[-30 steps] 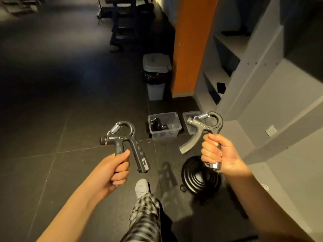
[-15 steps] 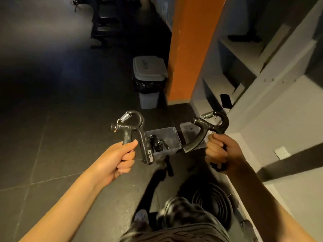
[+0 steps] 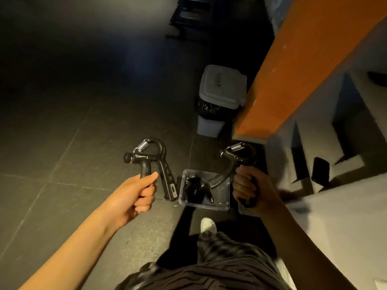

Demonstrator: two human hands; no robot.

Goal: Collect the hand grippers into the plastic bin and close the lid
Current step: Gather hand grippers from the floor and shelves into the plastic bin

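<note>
Underfoot, dark tiles (image 3: 83, 132) hold the plastic bin (image 3: 220, 196) near an orange pillar (image 3: 303, 70).

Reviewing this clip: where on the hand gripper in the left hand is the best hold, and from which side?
Probably one handle, taken from below, as the left hand grips the hand gripper now. Both handles hang downward with the spring on top, so a hold from below avoids the spring and leaves the other handle free.

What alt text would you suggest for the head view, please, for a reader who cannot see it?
The left hand grips a hand gripper, the right hand a second gripper; between them, an open clear bin on the floor holds more grippers.
</note>
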